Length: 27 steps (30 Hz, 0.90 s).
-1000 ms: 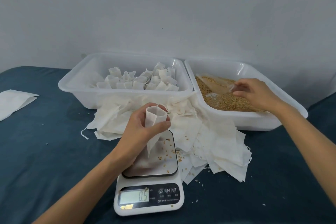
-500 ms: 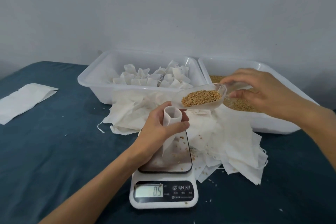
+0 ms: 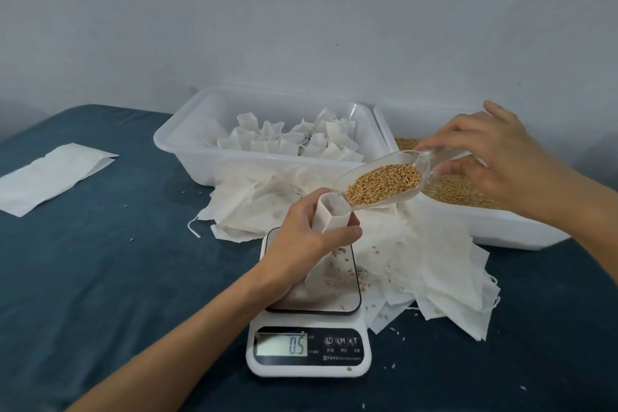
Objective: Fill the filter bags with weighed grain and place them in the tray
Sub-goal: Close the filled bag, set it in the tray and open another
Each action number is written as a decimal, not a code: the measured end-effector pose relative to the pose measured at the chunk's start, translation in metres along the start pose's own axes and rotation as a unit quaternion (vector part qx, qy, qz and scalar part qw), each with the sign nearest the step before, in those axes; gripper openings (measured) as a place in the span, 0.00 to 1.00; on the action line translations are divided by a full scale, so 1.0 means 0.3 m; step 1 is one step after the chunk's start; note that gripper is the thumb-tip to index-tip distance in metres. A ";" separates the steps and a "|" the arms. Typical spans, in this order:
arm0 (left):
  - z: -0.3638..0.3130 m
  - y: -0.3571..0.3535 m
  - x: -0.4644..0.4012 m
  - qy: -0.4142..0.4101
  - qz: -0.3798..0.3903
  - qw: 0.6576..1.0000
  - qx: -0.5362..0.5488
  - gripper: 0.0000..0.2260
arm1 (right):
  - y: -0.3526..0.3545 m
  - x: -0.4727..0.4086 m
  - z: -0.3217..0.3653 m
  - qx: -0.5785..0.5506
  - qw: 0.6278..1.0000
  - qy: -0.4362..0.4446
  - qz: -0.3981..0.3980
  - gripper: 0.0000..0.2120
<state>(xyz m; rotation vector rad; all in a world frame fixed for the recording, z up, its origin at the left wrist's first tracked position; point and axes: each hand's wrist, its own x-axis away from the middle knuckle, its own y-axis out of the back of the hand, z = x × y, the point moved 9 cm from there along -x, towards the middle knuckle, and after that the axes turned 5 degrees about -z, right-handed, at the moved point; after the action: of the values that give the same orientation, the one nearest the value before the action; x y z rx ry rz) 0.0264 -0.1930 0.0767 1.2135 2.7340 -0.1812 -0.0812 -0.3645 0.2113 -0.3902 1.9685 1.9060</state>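
— Trays? Left tray [image 3: 187, 157] packed with filled bags [image 3: 287, 140]; right tray [image 3: 501, 227] holding grain [image 3: 458, 191].
— Fingers? Left hand [image 3: 301, 241] curled round open filter bag [image 3: 329, 216] above scale [image 3: 309, 341]; right hand [image 3: 495, 160] pinching full scoop [image 3: 384, 182] at bag's mouth.

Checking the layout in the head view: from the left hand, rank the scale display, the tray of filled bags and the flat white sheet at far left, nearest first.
1. Scale display, just below the left hand.
2. Tray of filled bags, behind it.
3. Flat white sheet, far left.

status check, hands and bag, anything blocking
Left hand holds open filter bag on scale. Right hand tips grain-filled scoop at bag mouth. Nothing blocking.
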 end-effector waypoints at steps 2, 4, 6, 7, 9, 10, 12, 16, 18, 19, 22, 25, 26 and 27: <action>-0.004 0.000 0.001 -0.002 0.001 1.000 0.005 0.11 | 0.000 -0.003 0.008 0.008 1.000 0.007 0.000 0.17; -0.011 0.000 0.002 0.001 0.000 1.000 0.020 0.13 | 0.001 -0.005 0.013 0.007 1.000 0.006 0.001 0.17; -0.014 -0.001 0.002 0.005 -0.003 1.000 0.029 0.16 | 0.002 -0.007 0.018 0.008 1.000 0.003 0.004 0.17; -0.012 -0.002 0.002 0.007 -0.003 1.000 0.029 0.15 | 0.003 -0.008 0.021 0.011 1.000 0.002 0.005 0.17; -0.005 -0.002 0.000 0.011 -0.004 1.000 0.026 0.13 | 0.005 -0.009 0.028 0.022 1.000 0.003 0.004 0.16; -0.003 -0.001 0.000 0.013 -0.005 1.000 0.025 0.12 | 0.006 -0.009 0.031 0.026 1.000 0.003 0.003 0.16; -0.003 -0.001 -0.001 0.013 -0.005 1.000 0.026 0.12 | 0.007 -0.009 0.037 0.030 1.000 0.004 0.001 0.18; -0.007 -0.002 -0.001 0.010 -0.002 1.000 0.028 0.11 | 0.015 -0.009 0.044 0.031 1.000 0.004 -0.001 0.18; -0.009 -0.001 -0.001 0.010 -0.001 0.999 0.031 0.11 | 0.019 -0.010 0.050 0.041 0.999 0.007 -0.003 0.18; -0.009 -0.002 0.000 0.010 -0.001 0.999 0.032 0.11 | 0.021 -0.011 0.054 0.045 0.999 0.009 -0.004 0.17; -0.011 -0.005 0.001 0.009 0.001 0.999 0.034 0.12 | 0.028 -0.013 0.066 0.056 0.998 0.015 -0.010 0.18; -0.013 -0.007 0.001 0.005 0.004 0.999 0.038 0.12 | 0.033 -0.014 0.072 0.061 0.998 0.016 -0.011 0.18; -0.014 -0.007 0.001 0.006 0.005 0.999 0.042 0.12 | 0.033 -0.013 0.073 0.062 0.998 0.016 -0.009 0.18; -0.014 -0.007 0.001 0.006 0.005 0.999 0.044 0.12 | 0.033 -0.013 0.074 0.063 0.998 0.016 -0.008 0.18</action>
<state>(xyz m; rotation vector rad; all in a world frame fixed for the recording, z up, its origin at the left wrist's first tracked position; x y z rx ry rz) 0.0243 -0.1933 0.0808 1.2538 2.7571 -0.2969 -0.0805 -0.3420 0.2214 -0.4018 2.0871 1.7654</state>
